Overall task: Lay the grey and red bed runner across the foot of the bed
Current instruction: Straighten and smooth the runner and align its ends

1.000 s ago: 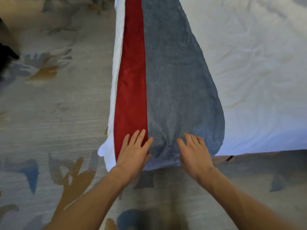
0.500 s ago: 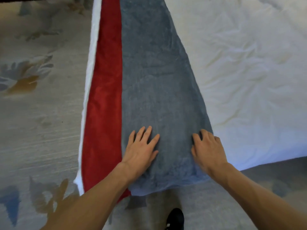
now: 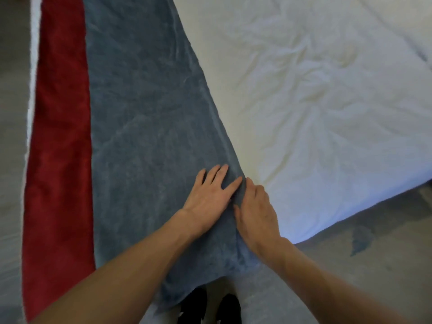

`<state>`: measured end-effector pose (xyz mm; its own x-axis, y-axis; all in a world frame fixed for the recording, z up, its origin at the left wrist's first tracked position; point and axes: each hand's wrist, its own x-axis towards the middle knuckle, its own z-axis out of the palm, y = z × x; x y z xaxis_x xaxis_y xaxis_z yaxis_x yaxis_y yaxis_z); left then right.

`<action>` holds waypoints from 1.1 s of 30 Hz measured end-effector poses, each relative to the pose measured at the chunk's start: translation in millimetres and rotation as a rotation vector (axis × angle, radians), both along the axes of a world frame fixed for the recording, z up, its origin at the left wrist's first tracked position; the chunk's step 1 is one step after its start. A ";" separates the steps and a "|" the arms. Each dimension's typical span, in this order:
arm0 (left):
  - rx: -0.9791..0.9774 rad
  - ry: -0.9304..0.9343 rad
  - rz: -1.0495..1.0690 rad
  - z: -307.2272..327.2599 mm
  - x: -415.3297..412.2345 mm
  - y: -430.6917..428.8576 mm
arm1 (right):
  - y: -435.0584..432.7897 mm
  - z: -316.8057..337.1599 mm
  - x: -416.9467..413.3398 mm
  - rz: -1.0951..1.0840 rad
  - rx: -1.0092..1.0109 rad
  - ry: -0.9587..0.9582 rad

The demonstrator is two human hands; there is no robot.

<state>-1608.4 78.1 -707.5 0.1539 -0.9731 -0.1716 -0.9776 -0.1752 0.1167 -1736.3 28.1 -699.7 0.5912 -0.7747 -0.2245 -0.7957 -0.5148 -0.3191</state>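
Observation:
The bed runner (image 3: 145,113) lies lengthwise along the left edge of the white bed (image 3: 315,101), with a grey band on the right and a red band on the left. Its near end hangs over the bed's edge toward me. My left hand (image 3: 208,197) rests flat on the grey cloth, fingers spread. My right hand (image 3: 256,211) lies close beside it on the runner's right border, where grey cloth meets white duvet, fingers straight and touching the fold.
Patterned grey carpet (image 3: 374,253) surrounds the bed on the right and the far left. My two dark shoes (image 3: 210,307) stand just below the hanging end of the runner. The duvet is wrinkled across its middle.
The view has moved closer over the bed. Both hands slid rightward across the grey band and came together at its right border; the left hand left the red-grey seam.

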 end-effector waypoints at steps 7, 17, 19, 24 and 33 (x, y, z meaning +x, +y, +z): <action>-0.015 -0.035 -0.132 3.8 2.9 -35.5 | -5.9 -4.4 3.1 -0.007 0.055 -0.082; -0.095 0.047 -0.077 5.6 -5.8 -53.5 | -29.9 8.0 -13.9 0.012 0.194 -0.095; -0.126 0.070 -0.062 7.2 -9.9 -59.6 | -37.3 10.0 -17.8 0.022 0.184 -0.094; -0.173 0.116 -0.028 6.4 -24.3 -78.3 | -63.5 12.3 -29.1 0.030 0.082 -0.062; -0.055 0.024 0.038 -9.4 -15.0 -41.3 | -61.6 7.6 -23.4 0.081 -0.191 0.168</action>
